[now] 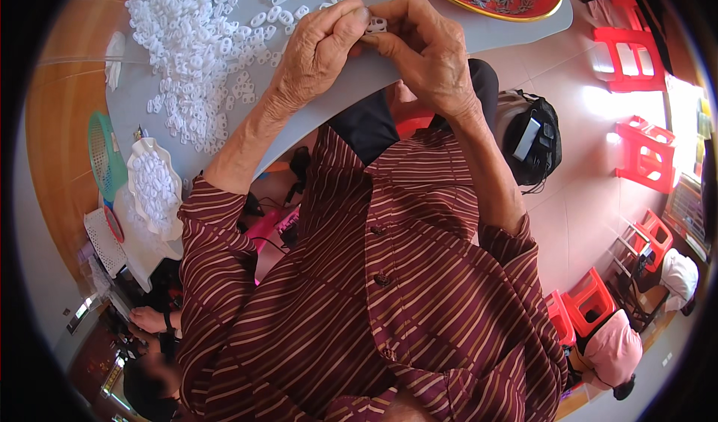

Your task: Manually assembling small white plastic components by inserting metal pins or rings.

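My left hand [318, 52] and my right hand [428, 52] meet over the near edge of a grey table [449, 37]. Between their fingertips they pinch one small white plastic piece [376, 25]. A large heap of the same white plastic pieces [194, 40] is spread on the table to the left of my left hand. A red tray with a yellow rim [550, 3], holding several thin grey metal parts, sits at the table's far right.
A white dish filled with white pieces [153, 186] stands at the left, by a green basket [105, 153] and a white basket [105, 242]. Red plastic stools [636, 55] stand on the tiled floor at right. A black bag [535, 141] lies nearby. Other people sit at lower left and lower right.
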The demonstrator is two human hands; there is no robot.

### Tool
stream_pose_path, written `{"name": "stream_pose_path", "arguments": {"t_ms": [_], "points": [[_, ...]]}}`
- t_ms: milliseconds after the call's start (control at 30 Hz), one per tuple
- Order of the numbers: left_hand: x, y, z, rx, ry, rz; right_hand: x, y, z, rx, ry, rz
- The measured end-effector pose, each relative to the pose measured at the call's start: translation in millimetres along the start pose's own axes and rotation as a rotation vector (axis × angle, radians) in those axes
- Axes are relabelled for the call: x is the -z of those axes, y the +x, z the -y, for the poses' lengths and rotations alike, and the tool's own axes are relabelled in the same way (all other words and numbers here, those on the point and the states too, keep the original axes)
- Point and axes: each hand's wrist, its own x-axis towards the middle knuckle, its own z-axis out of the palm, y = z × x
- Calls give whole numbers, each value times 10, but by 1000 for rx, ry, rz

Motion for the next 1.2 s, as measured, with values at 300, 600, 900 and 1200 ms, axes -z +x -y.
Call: {"name": "stream_pose_path", "arguments": {"t_ms": [300,600,900,1200], "points": [[40,-43,-34,94,-88,104,-7,-42,19,44,-19,0],[3,61,-69,68,-122,25,2,21,-9,-120,191,-68],[-2,-58,-187,113,-189,17,6,-13,141,-287,294,-108],[39,-39,-98,169,-321,74,520,1979,427,129,-378,-146]]}}
